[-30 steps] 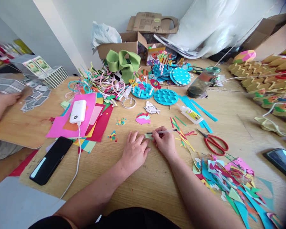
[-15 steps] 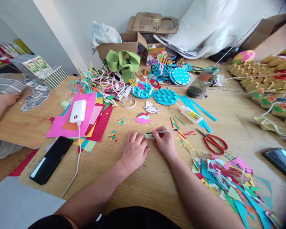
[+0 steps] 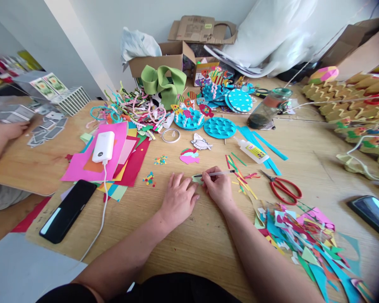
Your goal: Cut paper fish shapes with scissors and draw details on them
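Note:
My left hand (image 3: pixel 177 200) lies flat on the wooden table (image 3: pixel 189 235), fingers stretched out, pressing the edge of a small pale green paper piece (image 3: pixel 196 179). My right hand (image 3: pixel 219 188) is closed round a clear pen (image 3: pixel 215 173) whose tip rests on that paper piece. A pink and blue paper fish (image 3: pixel 189 156) lies just beyond both hands. Red-handled scissors (image 3: pixel 282 187) and a glue bottle (image 3: pixel 252 150) lie to the right of my right hand.
A heap of coloured paper scraps (image 3: pixel 306 240) covers the near right. Coloured sheets with a white power bank (image 3: pixel 103 147) and a black phone (image 3: pixel 68 211) lie left. Blue paper discs (image 3: pixel 220 127), boxes and a jar (image 3: pixel 268 109) stand behind. Another person's hand (image 3: pixel 6 130) holds cards at far left.

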Demonstrator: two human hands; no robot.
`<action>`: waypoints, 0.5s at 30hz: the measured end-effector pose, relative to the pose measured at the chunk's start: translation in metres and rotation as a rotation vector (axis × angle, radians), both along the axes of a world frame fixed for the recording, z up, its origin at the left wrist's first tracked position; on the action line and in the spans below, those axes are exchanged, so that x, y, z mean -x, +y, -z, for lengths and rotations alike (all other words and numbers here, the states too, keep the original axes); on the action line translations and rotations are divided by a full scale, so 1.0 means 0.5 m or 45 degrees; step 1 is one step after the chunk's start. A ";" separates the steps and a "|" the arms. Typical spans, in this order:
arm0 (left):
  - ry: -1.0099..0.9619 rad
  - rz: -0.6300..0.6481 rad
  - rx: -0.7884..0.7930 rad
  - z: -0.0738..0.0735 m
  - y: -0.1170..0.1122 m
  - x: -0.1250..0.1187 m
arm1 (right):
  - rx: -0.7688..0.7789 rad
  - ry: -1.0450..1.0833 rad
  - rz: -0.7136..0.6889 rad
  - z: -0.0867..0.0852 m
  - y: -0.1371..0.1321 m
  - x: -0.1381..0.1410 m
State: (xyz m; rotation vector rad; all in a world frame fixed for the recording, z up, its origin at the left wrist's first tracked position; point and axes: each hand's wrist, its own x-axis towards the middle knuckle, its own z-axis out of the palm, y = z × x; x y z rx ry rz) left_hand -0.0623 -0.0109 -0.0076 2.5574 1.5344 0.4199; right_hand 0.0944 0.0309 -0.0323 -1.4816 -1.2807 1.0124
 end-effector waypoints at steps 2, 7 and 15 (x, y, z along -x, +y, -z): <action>-0.002 0.001 -0.002 0.000 0.000 0.000 | 0.005 -0.005 0.002 -0.002 0.000 0.000; -0.008 -0.001 -0.006 0.002 -0.001 0.000 | 0.001 -0.009 0.010 -0.003 0.002 0.000; -0.008 0.000 -0.008 0.001 -0.001 0.001 | -0.005 -0.011 0.013 -0.003 0.001 0.000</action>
